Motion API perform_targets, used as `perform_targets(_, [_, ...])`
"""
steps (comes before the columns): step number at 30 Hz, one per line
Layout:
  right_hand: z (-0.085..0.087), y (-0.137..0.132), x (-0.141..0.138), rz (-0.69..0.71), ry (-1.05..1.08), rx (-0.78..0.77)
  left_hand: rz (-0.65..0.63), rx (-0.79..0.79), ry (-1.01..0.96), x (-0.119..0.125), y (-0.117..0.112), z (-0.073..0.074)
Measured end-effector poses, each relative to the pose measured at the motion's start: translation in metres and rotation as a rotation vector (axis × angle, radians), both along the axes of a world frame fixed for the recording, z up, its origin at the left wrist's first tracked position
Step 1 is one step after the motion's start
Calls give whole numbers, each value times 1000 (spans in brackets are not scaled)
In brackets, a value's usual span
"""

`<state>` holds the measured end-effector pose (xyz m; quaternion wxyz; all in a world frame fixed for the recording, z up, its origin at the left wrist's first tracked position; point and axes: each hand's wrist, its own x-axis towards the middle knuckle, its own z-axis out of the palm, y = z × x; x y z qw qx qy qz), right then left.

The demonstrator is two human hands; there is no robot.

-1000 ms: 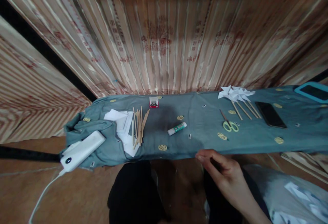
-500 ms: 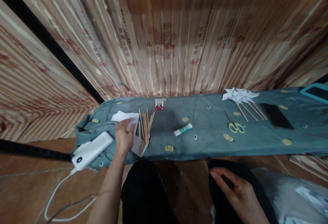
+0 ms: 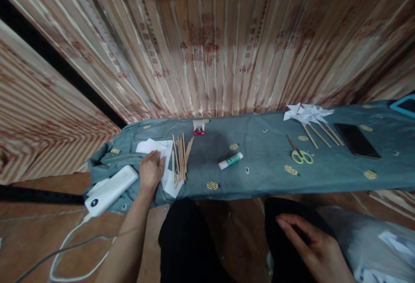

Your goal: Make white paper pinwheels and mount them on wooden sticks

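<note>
My left hand (image 3: 151,171) is over a loose pile of white paper (image 3: 168,181) at the left end of the cloth-covered surface, its fingers and thumb closed on paper. Just right of it lies a bunch of thin wooden sticks (image 3: 182,157), partly over the paper's edge. My right hand (image 3: 313,244) is by my right knee, fingers curled and the thumb meeting the index fingertip; nothing shows in it. A glue stick (image 3: 230,161) lies mid-surface. Behind the sticks is a small open red box (image 3: 199,129) holding small metal pieces.
Green-handled scissors (image 3: 301,157) lie on the right, below several white paper pinwheels (image 3: 306,113) on sticks. Beside them is a dark phone (image 3: 356,140). A white power bank (image 3: 112,191) with a cable sits at the left front. A pleated curtain (image 3: 207,58) hangs behind.
My left hand has lowered with the paper it was lifting, and the sheets now lie flatter and more spread. The view has shifted slightly. My right hand stays by the knee.
</note>
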<state>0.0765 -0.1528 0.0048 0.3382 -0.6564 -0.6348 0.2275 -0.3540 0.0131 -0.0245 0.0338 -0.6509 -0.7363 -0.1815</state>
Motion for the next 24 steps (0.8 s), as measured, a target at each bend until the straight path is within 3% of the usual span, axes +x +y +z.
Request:
perform_targets(7, [0,-5,-2,9,-14,-9,58,-93,35,9,1,19])
perform_targets(16, [4,-11,5,1,-40,57,67,-123,139,14,13,30])
perform_targets(24, [2,-12,8,-30,-48,44,87,-242,202,15,11,44])
